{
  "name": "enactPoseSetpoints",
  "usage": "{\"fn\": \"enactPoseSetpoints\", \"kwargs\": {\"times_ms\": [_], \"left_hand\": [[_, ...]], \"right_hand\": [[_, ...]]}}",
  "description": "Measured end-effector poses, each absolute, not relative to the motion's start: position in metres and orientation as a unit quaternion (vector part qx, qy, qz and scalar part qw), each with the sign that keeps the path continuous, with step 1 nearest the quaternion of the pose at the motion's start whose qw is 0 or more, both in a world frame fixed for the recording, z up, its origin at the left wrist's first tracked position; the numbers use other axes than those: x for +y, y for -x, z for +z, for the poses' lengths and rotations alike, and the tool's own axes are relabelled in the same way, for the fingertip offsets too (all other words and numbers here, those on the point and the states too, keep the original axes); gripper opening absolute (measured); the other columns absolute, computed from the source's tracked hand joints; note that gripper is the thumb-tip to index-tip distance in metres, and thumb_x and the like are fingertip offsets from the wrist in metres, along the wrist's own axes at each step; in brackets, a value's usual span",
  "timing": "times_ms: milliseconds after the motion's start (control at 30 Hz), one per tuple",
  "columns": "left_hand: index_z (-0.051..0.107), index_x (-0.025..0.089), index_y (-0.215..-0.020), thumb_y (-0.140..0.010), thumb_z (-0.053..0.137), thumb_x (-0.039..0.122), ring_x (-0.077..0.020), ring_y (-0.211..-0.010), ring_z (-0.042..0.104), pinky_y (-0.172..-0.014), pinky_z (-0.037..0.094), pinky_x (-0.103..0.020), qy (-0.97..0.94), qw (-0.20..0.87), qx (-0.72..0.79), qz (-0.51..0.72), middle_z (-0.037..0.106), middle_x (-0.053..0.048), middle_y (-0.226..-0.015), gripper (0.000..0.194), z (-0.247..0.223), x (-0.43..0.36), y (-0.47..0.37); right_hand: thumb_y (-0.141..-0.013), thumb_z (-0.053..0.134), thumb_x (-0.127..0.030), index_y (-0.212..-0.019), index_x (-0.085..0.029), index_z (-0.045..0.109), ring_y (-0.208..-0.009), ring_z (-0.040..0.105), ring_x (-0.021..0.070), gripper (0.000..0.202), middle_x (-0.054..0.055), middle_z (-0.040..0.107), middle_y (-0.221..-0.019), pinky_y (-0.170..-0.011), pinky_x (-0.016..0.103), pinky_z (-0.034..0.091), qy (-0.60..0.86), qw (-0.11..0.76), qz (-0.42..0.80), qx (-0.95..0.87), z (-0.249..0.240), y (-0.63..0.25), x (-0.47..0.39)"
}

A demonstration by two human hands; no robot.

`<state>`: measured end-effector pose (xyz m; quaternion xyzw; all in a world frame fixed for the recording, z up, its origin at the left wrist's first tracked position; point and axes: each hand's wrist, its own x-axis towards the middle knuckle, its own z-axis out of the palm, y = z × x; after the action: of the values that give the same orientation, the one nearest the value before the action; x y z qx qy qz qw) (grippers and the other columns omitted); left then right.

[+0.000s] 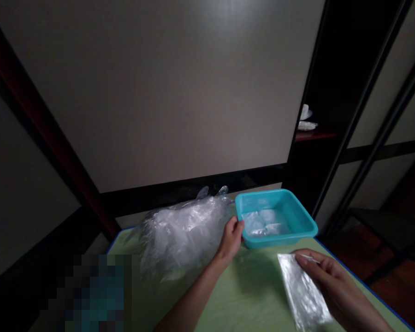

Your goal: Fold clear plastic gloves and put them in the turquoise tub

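My left hand (pixel 231 237) grips the left rim of a turquoise plastic basin (pixel 297 226), thumb on the near side. Inside the basin lie several flat clear plastic packets (pixel 257 221), bunched toward its left half. My right hand (pixel 327 274) pinches the top edge of a shiny clear plastic packet (pixel 302 293), holding it in front of the basin over the table. What the packet contains, if anything, cannot be made out. To the left of my left hand sits a large, crumpled clear plastic bag (pixel 185 228); its contents are blurred.
The green-topped table (pixel 252 295) has a blue edge. A pale sliding panel (pixel 200 101) stands behind it. White items (pixel 307 119) rest on a dark shelf at the right. A dark chair (pixel 394 230) stands at far right. The lower left is pixelated.
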<state>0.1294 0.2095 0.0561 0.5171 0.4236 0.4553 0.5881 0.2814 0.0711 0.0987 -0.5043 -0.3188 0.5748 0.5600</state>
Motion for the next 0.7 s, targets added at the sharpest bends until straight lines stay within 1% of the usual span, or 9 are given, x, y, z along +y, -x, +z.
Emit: {"fn": "enactPoseSetpoints", "kwargs": {"times_ms": [67,167,267,300,400,500,600,700], "left_hand": [[0.052,0.016,-0.114,-0.089,0.054,0.031,-0.0218,-0.094,0.058,-0.078,0.049,-0.041,-0.536,0.577,0.419,0.452,0.055,-0.007,-0.114,0.03,0.055,0.193,-0.122],[0.052,0.016,-0.114,-0.089,0.054,0.031,-0.0218,-0.094,0.058,-0.078,0.049,-0.04,-0.554,0.559,0.415,0.457,0.055,-0.007,-0.114,0.029,0.054,0.169,-0.112],[0.053,0.016,-0.112,-0.089,0.054,0.031,-0.0206,-0.091,0.059,-0.076,0.05,-0.039,-0.563,0.548,0.405,0.468,0.056,-0.007,-0.111,0.027,0.054,0.152,-0.107],[0.054,0.015,-0.11,-0.09,0.053,0.032,-0.0195,-0.088,0.059,-0.074,0.05,-0.038,-0.564,0.546,0.4,0.473,0.057,-0.006,-0.108,0.026,0.054,0.147,-0.106],[0.057,0.014,-0.093,-0.089,0.053,0.036,-0.0151,-0.074,0.058,-0.067,0.048,-0.031,-0.561,0.54,0.383,0.496,0.058,-0.002,-0.087,0.022,0.056,0.139,-0.106],[0.053,0.017,-0.076,-0.082,0.056,0.046,-0.0133,-0.065,0.05,-0.062,0.042,-0.025,-0.552,0.543,0.368,0.515,0.05,0.003,-0.068,0.03,0.06,0.134,-0.108],[0.048,0.02,-0.071,-0.078,0.057,0.052,-0.0124,-0.061,0.045,-0.059,0.039,-0.022,-0.545,0.551,0.36,0.519,0.045,0.005,-0.064,0.034,0.062,0.131,-0.11],[0.043,0.02,-0.067,-0.077,0.056,0.053,-0.011,-0.057,0.041,-0.054,0.036,-0.021,-0.544,0.561,0.354,0.515,0.041,0.005,-0.062,0.037,0.062,0.129,-0.111]], "right_hand": [[-0.063,0.074,-0.046,-0.074,-0.017,0.069,-0.046,0.051,0.0107,0.032,0.001,0.062,-0.056,-0.043,0.021,0.037,0.502,0.566,0.556,-0.343,0.11,-0.289,0.071],[-0.062,0.075,-0.045,-0.073,-0.017,0.069,-0.042,0.046,0.0096,0.031,0.001,0.061,-0.053,-0.039,0.02,0.032,0.532,0.571,0.496,-0.382,0.13,-0.298,0.079],[-0.061,0.073,-0.047,-0.068,-0.017,0.068,-0.044,0.048,0.0107,0.032,0.001,0.061,-0.055,-0.041,0.022,0.034,0.535,0.568,0.45,-0.434,0.147,-0.301,0.098],[-0.062,0.072,-0.048,-0.067,-0.016,0.067,-0.045,0.048,0.0102,0.032,0.001,0.061,-0.055,-0.041,0.021,0.034,0.541,0.551,0.441,-0.458,0.151,-0.3,0.106],[-0.058,0.075,-0.044,-0.065,-0.015,0.067,-0.046,0.05,0.0099,0.031,0.0,0.061,-0.055,-0.043,0.021,0.036,0.549,0.526,0.444,-0.474,0.153,-0.297,0.127],[-0.058,0.074,-0.04,-0.062,-0.013,0.066,-0.047,0.052,0.0108,0.028,0.001,0.062,-0.055,-0.046,0.023,0.04,0.557,0.485,0.46,-0.492,0.146,-0.294,0.141],[-0.06,0.072,-0.036,-0.063,-0.013,0.066,-0.047,0.053,0.0111,0.024,0.001,0.062,-0.055,-0.047,0.023,0.041,0.562,0.437,0.483,-0.509,0.137,-0.294,0.147],[-0.058,0.07,-0.029,-0.069,-0.012,0.066,-0.048,0.054,0.0121,0.021,0.002,0.064,-0.058,-0.046,0.023,0.041,0.562,0.385,0.508,-0.526,0.132,-0.295,0.149]]}}
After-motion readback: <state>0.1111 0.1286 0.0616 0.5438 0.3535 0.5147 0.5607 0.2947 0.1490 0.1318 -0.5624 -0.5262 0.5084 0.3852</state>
